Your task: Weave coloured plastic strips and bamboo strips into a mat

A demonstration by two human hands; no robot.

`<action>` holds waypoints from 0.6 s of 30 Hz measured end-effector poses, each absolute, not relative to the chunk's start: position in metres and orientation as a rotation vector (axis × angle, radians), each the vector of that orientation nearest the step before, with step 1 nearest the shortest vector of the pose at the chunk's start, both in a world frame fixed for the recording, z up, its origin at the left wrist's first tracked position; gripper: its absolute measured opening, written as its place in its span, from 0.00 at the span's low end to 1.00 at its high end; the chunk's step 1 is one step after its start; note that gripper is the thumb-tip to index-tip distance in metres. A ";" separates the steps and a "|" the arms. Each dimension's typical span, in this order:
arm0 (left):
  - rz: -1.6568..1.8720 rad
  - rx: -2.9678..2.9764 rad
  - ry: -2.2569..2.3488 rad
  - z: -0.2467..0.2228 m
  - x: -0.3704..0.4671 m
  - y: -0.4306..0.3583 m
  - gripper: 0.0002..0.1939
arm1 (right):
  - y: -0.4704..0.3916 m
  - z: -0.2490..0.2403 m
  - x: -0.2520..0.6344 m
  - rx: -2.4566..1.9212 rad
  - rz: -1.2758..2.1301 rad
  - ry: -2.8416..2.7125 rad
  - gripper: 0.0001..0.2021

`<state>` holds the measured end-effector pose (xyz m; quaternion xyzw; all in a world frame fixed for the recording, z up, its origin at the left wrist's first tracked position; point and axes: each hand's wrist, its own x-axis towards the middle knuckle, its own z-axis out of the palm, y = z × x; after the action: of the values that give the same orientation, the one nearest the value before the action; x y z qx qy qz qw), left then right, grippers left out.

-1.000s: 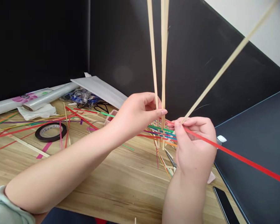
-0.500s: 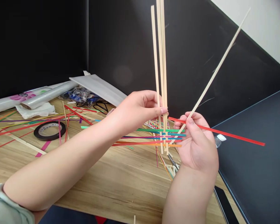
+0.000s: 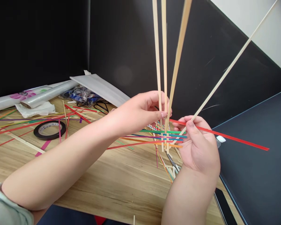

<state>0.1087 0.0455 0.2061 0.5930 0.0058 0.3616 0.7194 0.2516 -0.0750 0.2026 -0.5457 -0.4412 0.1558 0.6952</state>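
Observation:
A small piece of weaving (image 3: 165, 137) hangs above the table, with pale, bamboo-like upright strips (image 3: 165, 62) crossed by green, blue, purple, red and orange strips. My left hand (image 3: 152, 107) is closed, thumb and fingers pinching the pale strips just above the crossings. To its right, my right hand (image 3: 196, 140) has its thumb pressed against a red strip (image 3: 239, 140) and a slanting pale strip (image 3: 224, 75). The red strip runs from near my left fingertips out past my right hand. Where it passes the pale upright strips, my fingers partly hide it.
Black tape (image 3: 49, 130) and many loose coloured strips lie on the wooden table (image 3: 112, 181). Scissors (image 3: 172, 161) lie below the weaving, with a phone-like black object (image 3: 224, 206) at right. Rolls of film (image 3: 49, 93) and a bottle (image 3: 220, 140) stand near dark panels.
One pale upright strip now leans right, apart from the others. The slanting pale strip has tipped further right. My left hand has shifted slightly right; my right hand is nearly still.

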 end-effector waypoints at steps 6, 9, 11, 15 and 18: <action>0.761 1.374 -0.080 0.211 0.107 0.043 0.08 | -0.074 0.202 0.252 -1.239 0.406 -1.006 0.08; 0.754 1.392 -0.089 0.210 0.107 0.043 0.09 | -0.075 0.201 0.255 -1.222 0.449 -1.011 0.07; 0.752 1.358 -0.077 0.209 0.108 0.043 0.08 | -0.075 0.201 0.256 -1.209 0.471 -1.007 0.08; 0.734 1.317 -0.065 0.209 0.109 0.042 0.07 | -0.075 0.202 0.255 -1.210 0.475 -1.008 0.09; 0.723 1.315 -0.026 0.209 0.109 0.041 0.06 | -0.074 0.202 0.254 -1.204 0.498 -1.007 0.08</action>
<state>0.1094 0.0407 0.2092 0.5976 -0.0118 0.3286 0.7313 0.2542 -0.0743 0.2020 -0.5361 -0.4484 0.2217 0.6799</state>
